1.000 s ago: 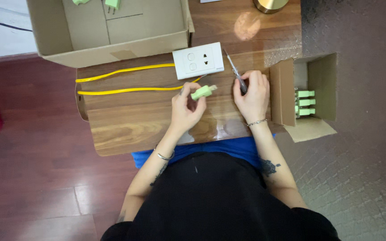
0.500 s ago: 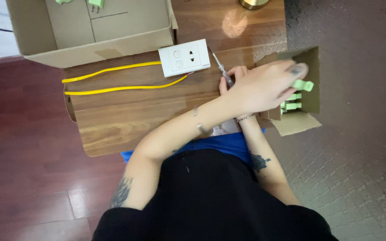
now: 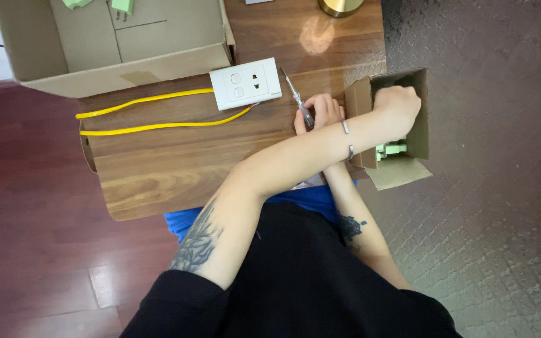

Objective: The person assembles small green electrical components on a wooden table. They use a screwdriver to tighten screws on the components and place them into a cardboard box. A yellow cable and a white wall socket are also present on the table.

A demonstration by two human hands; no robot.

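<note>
Landmark: white wall socket plate (image 3: 246,84) on the wooden tabletop (image 3: 176,166).

Left of the socket: large open cardboard box (image 3: 117,47), flap toward the person; two green parts at its far edge. Two yellow wires (image 3: 151,112) run from the socket's underside leftward along the tabletop.

Just right of the socket: right hand (image 3: 320,111), fingers curled shut around a small screwdriver (image 3: 298,100), tip pointing up toward the socket's corner.

Further right of the socket: left hand (image 3: 398,106), forearm crossed over the right wrist, sunk into a small open carton (image 3: 396,128) at the tabletop edge. Fingers hidden inside; cannot tell whether they are open or closed, or hold anything. Green plugs (image 3: 391,149) lie in the carton below the hand.

Judgement: step in hand is work at the carton of green plugs. Next move needs the left hand clear of the carton without snagging its flap.
</note>
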